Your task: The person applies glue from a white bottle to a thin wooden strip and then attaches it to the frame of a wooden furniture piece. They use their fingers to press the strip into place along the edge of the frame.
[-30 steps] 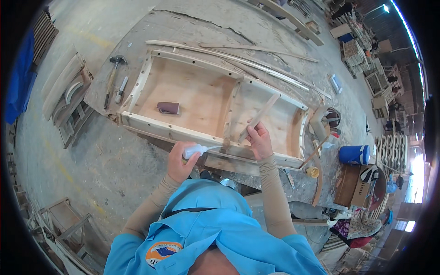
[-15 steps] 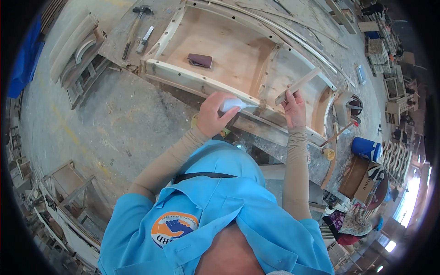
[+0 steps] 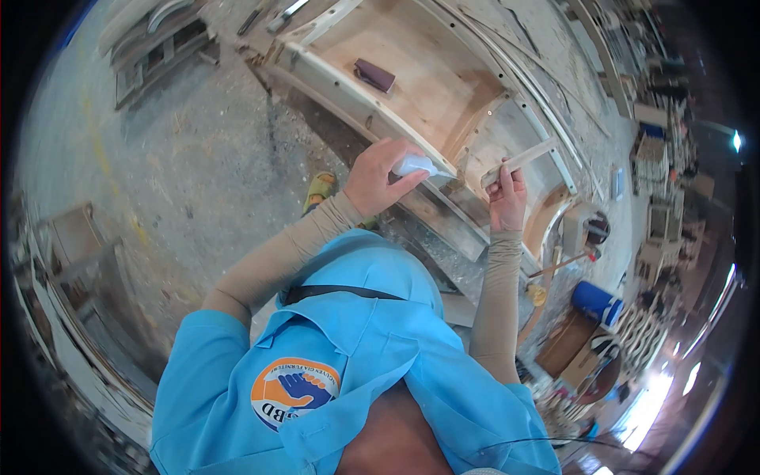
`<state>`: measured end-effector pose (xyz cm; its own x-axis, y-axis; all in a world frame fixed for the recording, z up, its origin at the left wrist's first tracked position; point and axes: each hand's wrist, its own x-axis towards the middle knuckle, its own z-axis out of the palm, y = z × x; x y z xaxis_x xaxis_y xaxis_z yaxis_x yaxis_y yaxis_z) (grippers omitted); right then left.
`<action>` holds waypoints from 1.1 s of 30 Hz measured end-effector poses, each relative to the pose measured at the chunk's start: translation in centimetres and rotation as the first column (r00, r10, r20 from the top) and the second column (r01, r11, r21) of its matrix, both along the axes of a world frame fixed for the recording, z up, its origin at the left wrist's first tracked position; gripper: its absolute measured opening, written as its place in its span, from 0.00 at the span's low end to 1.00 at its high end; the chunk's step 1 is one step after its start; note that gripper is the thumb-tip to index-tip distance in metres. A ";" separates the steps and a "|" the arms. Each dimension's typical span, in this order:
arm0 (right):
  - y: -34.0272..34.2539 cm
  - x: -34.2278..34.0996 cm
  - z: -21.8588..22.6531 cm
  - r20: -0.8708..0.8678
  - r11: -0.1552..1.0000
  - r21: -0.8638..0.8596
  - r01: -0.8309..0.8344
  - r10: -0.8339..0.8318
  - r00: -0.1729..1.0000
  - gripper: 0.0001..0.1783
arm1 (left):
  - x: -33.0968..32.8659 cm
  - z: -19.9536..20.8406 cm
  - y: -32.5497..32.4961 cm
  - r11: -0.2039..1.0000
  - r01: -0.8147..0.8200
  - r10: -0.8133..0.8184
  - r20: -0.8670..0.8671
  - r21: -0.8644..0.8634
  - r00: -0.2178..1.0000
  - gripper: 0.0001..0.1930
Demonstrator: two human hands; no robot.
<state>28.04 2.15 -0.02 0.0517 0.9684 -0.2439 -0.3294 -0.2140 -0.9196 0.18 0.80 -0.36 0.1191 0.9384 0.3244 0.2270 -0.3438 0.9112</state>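
My left hand (image 3: 375,179) gripped a white bottle (image 3: 412,165) (its tip near the wooden frame (image 3: 435,67)), while my right hand (image 3: 507,204) pinched a wooden strip (image 3: 530,155).

Bare, matt wood stood beside smooth plastic.
The frame (image 3: 427,55) was pale, unvarnished-looking wood; at its near edge the bottle (image 3: 413,165) was translucent plastic, and above it the stick (image 3: 529,153) was plain wood. Left of the frame, the floor (image 3: 186,214) looked rough and matt.

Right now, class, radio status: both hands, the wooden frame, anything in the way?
Left hand gripping white bottle, pointed at wooden frame. Right hand holding wood strip over frame. Maroon block inside, clear of both hands.
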 end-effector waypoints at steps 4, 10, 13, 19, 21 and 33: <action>0.0 -0.3 0.1 0.001 1.000 -0.009 -0.026 0.026 1.000 0.12 | 0.7 -0.7 -2.5 0.992 -0.108 0.110 0.027 -0.071 0.994 0.13; -0.1 -0.7 0.7 0.098 0.990 0.011 -0.143 0.141 0.985 0.13 | 3.4 -1.7 -5.6 0.952 -0.287 0.298 0.112 -0.107 0.948 0.12; -0.1 -0.5 1.0 0.121 0.982 0.033 -0.186 0.181 0.976 0.13 | 4.5 -2.1 -6.1 0.921 -0.382 0.390 0.117 -0.081 0.914 0.13; -0.3 0.6 1.3 0.178 0.946 0.118 -0.301 0.278 0.944 0.10 | 5.4 -3.3 -6.9 0.887 -0.460 0.456 0.100 0.031 0.885 0.13; -0.4 0.6 2.0 0.219 0.910 0.154 -0.384 0.348 0.912 0.08 | 5.5 -3.6 -7.1 0.875 -0.483 0.478 0.098 0.036 0.873 0.14; -2.3 0.1 5.9 0.826 0.677 0.261 -0.688 0.211 0.522 0.13 | 5.4 -3.4 -8.4 0.859 -0.504 0.511 0.155 -0.086 0.845 0.12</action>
